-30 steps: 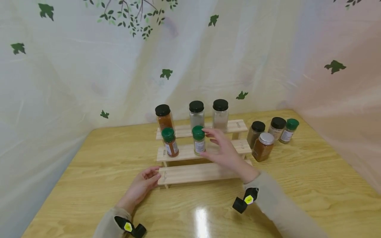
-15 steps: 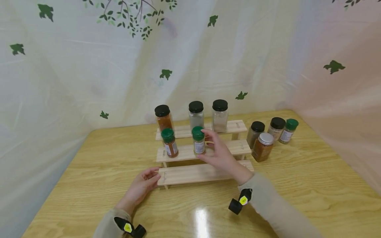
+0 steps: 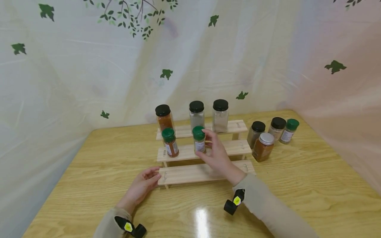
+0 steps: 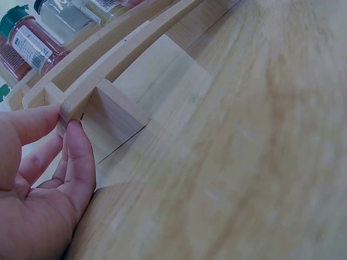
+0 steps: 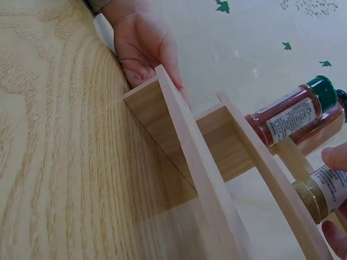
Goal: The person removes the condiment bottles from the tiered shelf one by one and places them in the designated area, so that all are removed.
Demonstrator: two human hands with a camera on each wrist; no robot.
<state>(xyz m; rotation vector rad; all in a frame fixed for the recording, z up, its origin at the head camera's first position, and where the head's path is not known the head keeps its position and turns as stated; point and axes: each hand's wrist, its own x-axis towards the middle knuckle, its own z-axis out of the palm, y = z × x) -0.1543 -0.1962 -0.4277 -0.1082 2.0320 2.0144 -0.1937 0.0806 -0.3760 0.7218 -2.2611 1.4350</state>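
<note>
Your right hand (image 3: 218, 153) has its fingers bent around the small round jar with the green plastic lid and white label (image 3: 199, 140), fingertip up by the lid, thumb down near the base. It's at the middle level of the three-tier pale wooden rack (image 3: 184, 175), a bit left of the rack's centre. Can't tell if all of the base sits flat on the board, so I'd settle it straight down and feel for contact before letting go. Your left hand (image 3: 143, 185) is pinching the left end of the rack's front board, thumb and fingers together on it; I'd keep that, since a nudge could shift the whole rack. When you release, I'd open sideways so your thumb doesn't drag the base.

Orientation looks good imo: lid up, label toward you at the rack's front, long axis about vertical, pretty much square to the boards.
</note>
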